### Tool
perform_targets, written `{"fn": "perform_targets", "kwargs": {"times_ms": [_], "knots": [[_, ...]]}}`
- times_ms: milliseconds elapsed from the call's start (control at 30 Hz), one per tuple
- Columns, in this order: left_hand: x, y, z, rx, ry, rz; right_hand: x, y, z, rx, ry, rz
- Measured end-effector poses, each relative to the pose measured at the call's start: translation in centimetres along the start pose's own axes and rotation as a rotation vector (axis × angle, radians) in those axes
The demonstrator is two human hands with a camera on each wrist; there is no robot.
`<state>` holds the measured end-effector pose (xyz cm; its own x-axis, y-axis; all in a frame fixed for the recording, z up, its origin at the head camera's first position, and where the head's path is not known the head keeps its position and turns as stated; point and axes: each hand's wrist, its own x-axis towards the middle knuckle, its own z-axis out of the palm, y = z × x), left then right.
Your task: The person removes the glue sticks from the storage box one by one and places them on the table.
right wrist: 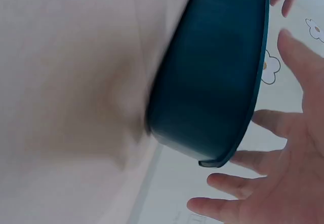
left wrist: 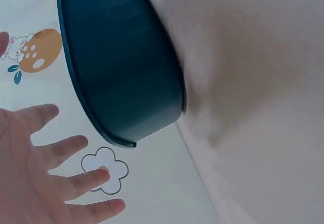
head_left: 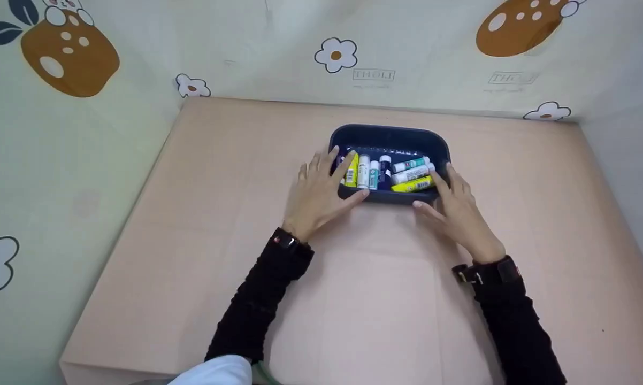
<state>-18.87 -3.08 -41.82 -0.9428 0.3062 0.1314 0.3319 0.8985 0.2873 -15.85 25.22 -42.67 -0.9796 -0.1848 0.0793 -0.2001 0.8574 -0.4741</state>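
Observation:
A dark blue rectangular bin (head_left: 391,197) stands on the table. Inside lie several small glue-stick-like tubes: a yellow one (head_left: 352,174), a white one (head_left: 364,171), a dark blue one (head_left: 385,168) and others, some upright-facing, some sideways at the right. My left hand (head_left: 320,190) hovers at the bin's left end with fingers spread; the left wrist view shows those fingers (left wrist: 76,186) apart from the bin wall (left wrist: 121,62). At the right end is my right hand (head_left: 460,211), fingers extended. In the right wrist view its fingertips overlap the rim; contact is unclear.
A pale paper-like sheet (head_left: 236,176) covers the table. Patterned walls with flowers and brown fruit rise behind the table (head_left: 268,48) and along its left side (head_left: 43,176). A plain wall (head_left: 629,176) borders the right.

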Motion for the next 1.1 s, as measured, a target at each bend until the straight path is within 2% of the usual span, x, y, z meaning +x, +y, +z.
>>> {"fn": "perform_targets", "kwargs": {"times_ms": [100, 267, 367, 467, 600, 733, 867, 1100], "knots": [[0.3, -0.3, 0.2, -0.08, 0.065, -0.018, 0.3, 0.4, 0.2, 0.087, 0.024, 0.059], [0.9, -0.8, 0.6, -0.308, 0.177, -0.072, 0.8, 1.2, 0.4, 0.212, 0.076, 0.133], [1.1, -1.2, 0.9, -0.456, 0.212, -0.124, 0.9, 1.6, 0.4, 0.29, 0.104, 0.18], [1.2, -1.4, 1.2, -0.613, 0.218, -0.192, 1.0, 1.9, 0.3, 0.373, 0.103, 0.26], [1.4, -1.9, 1.6, -0.811, 0.181, -0.265, 1.0, 2.1, 0.2, 0.51, 0.052, 0.352], [1.7, -2.4, 2.1, -0.978, 0.09, -0.312, 1.2, 2.2, 0.3, 0.679, 0.008, 0.383], [1.9, -2.8, 2.6, -1.089, 0.017, -0.356, 1.4, 2.5, 0.4, 0.802, -0.011, 0.364], [2.0, -3.0, 3.2, -1.303, -0.064, -0.329, 1.4, 3.1, 0.6, 0.976, -0.016, 0.285]]}}
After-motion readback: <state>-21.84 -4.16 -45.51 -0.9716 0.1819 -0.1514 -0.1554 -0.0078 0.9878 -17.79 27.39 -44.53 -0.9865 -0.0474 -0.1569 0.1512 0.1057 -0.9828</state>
